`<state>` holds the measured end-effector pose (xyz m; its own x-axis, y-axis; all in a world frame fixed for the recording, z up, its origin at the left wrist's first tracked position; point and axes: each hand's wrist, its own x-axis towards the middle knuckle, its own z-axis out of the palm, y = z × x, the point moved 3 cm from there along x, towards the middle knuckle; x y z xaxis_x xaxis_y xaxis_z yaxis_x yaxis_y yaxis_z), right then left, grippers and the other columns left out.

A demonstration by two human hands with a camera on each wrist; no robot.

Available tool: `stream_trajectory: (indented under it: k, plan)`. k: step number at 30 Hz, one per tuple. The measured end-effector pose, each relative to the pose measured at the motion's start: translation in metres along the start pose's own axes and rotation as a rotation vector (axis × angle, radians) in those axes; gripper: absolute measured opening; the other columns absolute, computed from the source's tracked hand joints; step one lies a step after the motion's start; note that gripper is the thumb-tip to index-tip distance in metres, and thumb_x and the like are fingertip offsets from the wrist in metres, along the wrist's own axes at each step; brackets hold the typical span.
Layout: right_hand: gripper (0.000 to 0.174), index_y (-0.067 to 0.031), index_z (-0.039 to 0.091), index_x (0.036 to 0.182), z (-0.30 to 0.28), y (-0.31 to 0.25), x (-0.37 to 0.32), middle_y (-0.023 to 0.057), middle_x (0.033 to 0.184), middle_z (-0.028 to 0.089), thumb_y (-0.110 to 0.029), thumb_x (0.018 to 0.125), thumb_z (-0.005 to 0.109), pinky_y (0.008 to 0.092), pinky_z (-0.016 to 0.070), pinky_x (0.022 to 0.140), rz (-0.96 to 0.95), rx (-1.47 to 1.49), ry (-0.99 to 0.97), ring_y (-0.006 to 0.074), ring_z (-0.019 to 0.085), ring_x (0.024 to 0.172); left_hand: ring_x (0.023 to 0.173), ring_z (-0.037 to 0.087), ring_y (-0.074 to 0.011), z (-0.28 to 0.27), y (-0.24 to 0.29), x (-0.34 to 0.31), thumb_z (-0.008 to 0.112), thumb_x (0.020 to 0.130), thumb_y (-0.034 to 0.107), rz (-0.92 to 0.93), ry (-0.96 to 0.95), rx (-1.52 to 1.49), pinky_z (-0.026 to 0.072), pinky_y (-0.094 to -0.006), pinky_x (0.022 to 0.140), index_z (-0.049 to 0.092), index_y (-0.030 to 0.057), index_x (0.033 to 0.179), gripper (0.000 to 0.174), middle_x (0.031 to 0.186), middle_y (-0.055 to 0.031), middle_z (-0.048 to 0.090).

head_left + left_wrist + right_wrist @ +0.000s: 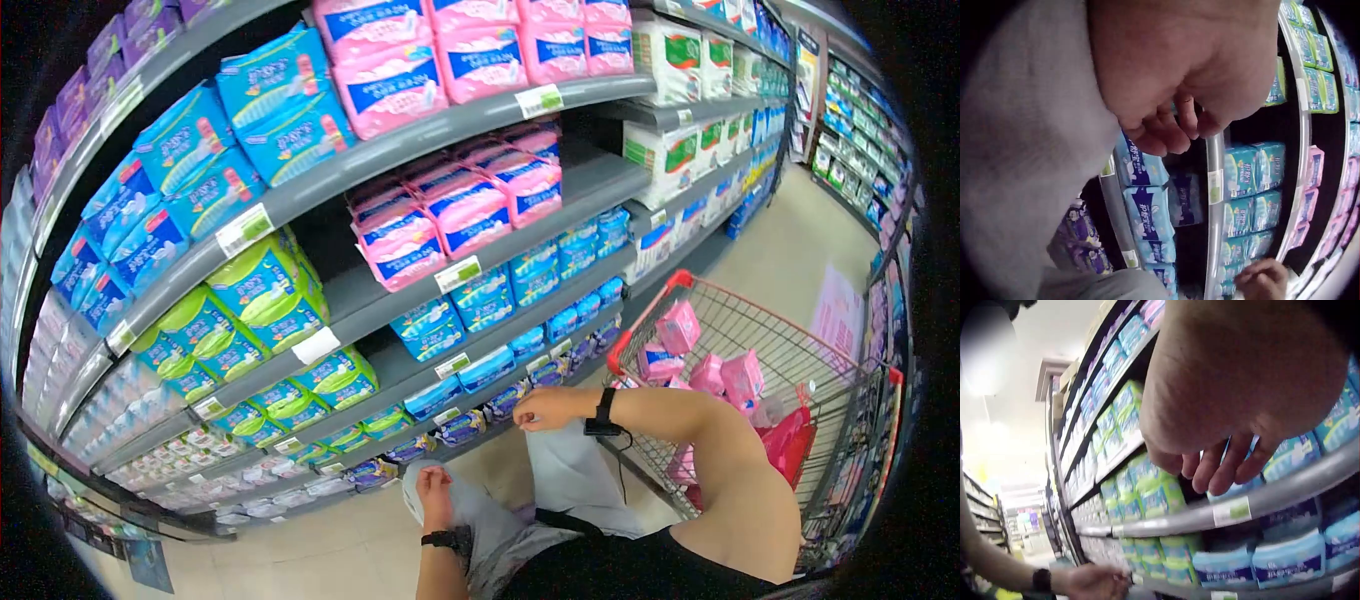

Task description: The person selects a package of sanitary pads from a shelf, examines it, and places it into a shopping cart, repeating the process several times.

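Observation:
My left hand [435, 492] hangs low in front of my left knee, its fingers loosely curled with nothing between them. In the left wrist view, it overlaps blue sanitary pad packs [1147, 212] on a low shelf. My right hand [550, 408] is over my right knee with bent fingers, likewise holding nothing. The right wrist view shows it in front of a shelf edge [1232, 509] with light-blue packs [1288, 559] below. Pink sanitary pad packs [470, 218] stand in stacked rows on the middle shelf.
At my right is a wire shopping cart [720, 300] with a red rim, holding several pink packs [742, 378] and a red bag [788, 445]. Green packs [265, 290] fill shelves to the left. White packs [668, 60] line the far right shelves, and an aisle floor [800, 225] runs beyond.

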<state>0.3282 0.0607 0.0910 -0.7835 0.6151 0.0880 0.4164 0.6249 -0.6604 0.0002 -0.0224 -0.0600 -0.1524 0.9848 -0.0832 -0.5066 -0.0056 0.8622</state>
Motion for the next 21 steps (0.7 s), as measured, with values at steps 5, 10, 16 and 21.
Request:
stream_trajectory:
  k: [5,10,16,21]
  plan:
    - [0.022,-0.003,0.065,0.101,-0.122,-0.054,0.011,0.0112,0.093,0.067,-0.016,0.085,0.073,0.0362,0.0535,0.076,-0.043,0.038,0.638,0.0224,0.067,0.085,0.078,0.059,-0.0193,-0.013,0.005,0.023,0.059,0.098,0.011,-0.11,-0.015,-0.009,0.0489,-0.0338,0.072,0.058,0.0058,0.097,0.006,0.084,-0.0076,0.061]
    - [0.046,-0.0066,0.06,0.116,-0.25,-0.078,0.007,0.0146,0.123,0.054,-0.018,0.076,0.078,0.0404,0.0464,0.094,0.019,-0.481,1.149,0.0311,0.053,0.113,0.08,0.061,-0.0215,-0.019,-0.004,0.047,0.061,0.097,0.014,-0.223,-0.08,-0.152,0.0496,-0.0358,0.073,0.061,0.007,0.099,0.008,0.085,-0.0076,0.063]
    - [0.057,-0.0046,0.063,0.111,-0.301,-0.076,0.03,0.0273,0.141,0.04,-0.033,0.066,0.085,0.0522,0.035,0.11,0.144,-0.746,1.182,0.0458,0.035,0.133,0.084,0.061,-0.0215,-0.004,-0.009,0.057,0.064,0.097,0.021,-0.409,-0.029,-0.239,0.0506,-0.0372,0.078,0.063,0.0103,0.103,0.012,0.088,-0.0058,0.065]
    - [0.056,-0.0026,0.065,0.105,-0.314,-0.058,0.046,0.0279,0.137,0.043,-0.036,0.064,0.085,0.0542,0.0359,0.109,0.202,-0.809,1.168,0.0466,0.037,0.131,0.085,0.062,-0.0206,0.005,-0.008,0.059,0.065,0.097,0.023,-0.395,-0.044,-0.201,0.0509,-0.0381,0.08,0.063,0.0118,0.103,0.013,0.088,-0.0049,0.066]
